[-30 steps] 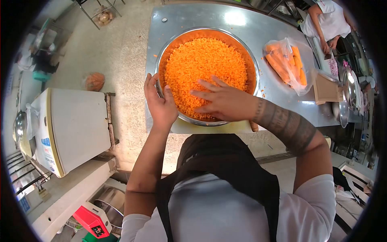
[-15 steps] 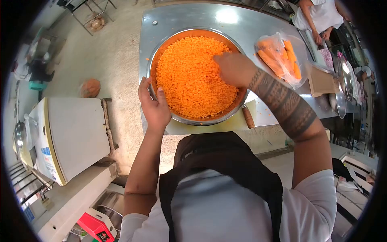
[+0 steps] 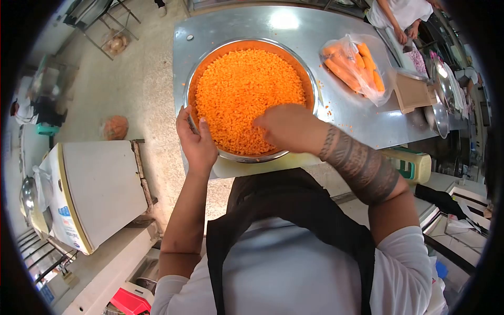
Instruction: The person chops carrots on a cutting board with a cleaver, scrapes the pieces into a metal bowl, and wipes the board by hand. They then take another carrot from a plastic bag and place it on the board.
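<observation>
A wide metal bowl (image 3: 315, 86) full of small diced carrots (image 3: 247, 79) rests near the front edge of the metal table. At its left side my left hand (image 3: 198, 143) grips the rim, thumb on the inner side and fingers around the outside. My right hand (image 3: 291, 126) is over the front right part of the bowl, its curled fingers dipping into the carrot pieces. The fingertips are partly hidden there. Under the front of the bowl shows a yellowish board (image 3: 236, 168).
Right of the bowl, a clear plastic bag (image 3: 357, 68) holds several peeled carrots. Beyond it are a brown tray (image 3: 415, 92) and metal bowls. A co-worker's hands (image 3: 407, 35) work at the far right. A white chest (image 3: 105, 191) stands on the floor at left.
My right hand has moved from the right back of the bowl toward its front, through the diced carrots. My left hand keeps its grip on the rim. The view has shifted slightly.
</observation>
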A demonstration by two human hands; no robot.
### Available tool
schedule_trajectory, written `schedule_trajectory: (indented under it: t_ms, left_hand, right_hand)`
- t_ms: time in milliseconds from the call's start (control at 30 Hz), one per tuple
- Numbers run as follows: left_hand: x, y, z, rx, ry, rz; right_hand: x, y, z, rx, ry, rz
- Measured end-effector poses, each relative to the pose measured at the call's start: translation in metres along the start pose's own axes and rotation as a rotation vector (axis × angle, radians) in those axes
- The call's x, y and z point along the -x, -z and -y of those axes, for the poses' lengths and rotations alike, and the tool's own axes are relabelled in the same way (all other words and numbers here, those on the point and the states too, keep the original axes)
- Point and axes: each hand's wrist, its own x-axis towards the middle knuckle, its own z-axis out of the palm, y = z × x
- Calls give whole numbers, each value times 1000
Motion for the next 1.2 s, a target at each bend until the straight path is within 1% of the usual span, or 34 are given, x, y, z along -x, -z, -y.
schedule_trajectory:
  t_ms: [67, 100, 133, 200, 267, 300, 333, 400, 433, 467, 533, 567, 600, 633, 700, 733, 767, 800, 833, 867, 933, 1000, 1067, 1133, 1167, 1200]
  left_hand:
    - [-1, 2, -5, -127, -61, -5]
    - [0, 3, -10, -192, -89, -7]
    - [0, 4, -19, -305, -196, -37]
    - [-2, 4, -43, -532, -417, -95]
    - [-6, 6, -58, -533, -536, -58]
    - [-9, 6, -66, -532, -594, -39]
    - [-11, 6, -79, -474, -518, -53]
    - [-16, 5, -107, -359, -366, -84]
    - [-27, 3, -115, -198, -473, -119]
    - [-29, 4, -127, -150, -451, -92]
    - [-37, 3, -144, -49, -411, -43]
    - [-37, 7, -142, -177, -367, 114]
    - [-37, 11, -141, -309, -338, 275]
    - [-36, 5, -145, -404, -300, 409]
    - [-39, 2, -166, -553, -58, 765]
    - [-35, 2, -157, -594, -167, 651]
    - [-28, 2, -136, -630, -273, 536]
    - [-20, 2, -116, -662, -376, 422]
    - [-11, 3, -105, -586, -291, 296]
    - [-3, 4, -94, -506, -210, 172]
    - [15, 15, -59, -472, -105, -43]
    - [44, 9, -57, -60, 267, -92]
    - [65, 12, -48, 353, 613, 99]
    - [75, 0, -58, 701, 829, 164]
    - [73, -10, -62, 865, 839, 220]
    - [68, -15, -57, 809, 874, 180]
  right_hand:
    - [2, 6, -17, 18, 113, -357]
    - [2, 30, -8, -111, 37, -396]
    - [5, 65, 6, -240, -42, -435]
    - [6, 97, 4, -230, 62, -643]
    - [10, 126, 15, -245, -96, -663]
    - [8, 126, 15, -251, -98, -648]
    - [5, 125, 15, -257, -100, -633]
    - [-16, 90, -7, -270, 53, -555]
    - [-24, 63, -25, -132, 176, -605]
    - [-32, 31, -46, 9, 294, -655]
    - [-27, 33, -49, 14, 330, -722]
    - [-16, 42, -55, -131, 248, -731]
    - [-3, 63, -46, -277, 161, -735]
    - [18, 95, -24, -495, -215, -565]
    - [35, 113, -12, -515, -182, -804]
    - [38, 116, -12, -522, -165, -925]
    - [34, 104, -20, -616, -17, -1016]
    - [29, 95, -30, -520, -85, -787]
    - [26, 82, -39, -424, -151, -556]
    - [15, 37, -46, -190, 12, -592]
    - [14, -13, -43, 14, 224, -696]
    - [40, -23, -35, -166, 183, -724]
    - [83, -27, -46, -456, -8, -628]
    - [117, -49, -66, -443, -423, -515]
    - [130, -59, -72, -398, -546, -389]
    - [138, -70, -76, -350, -663, -261]
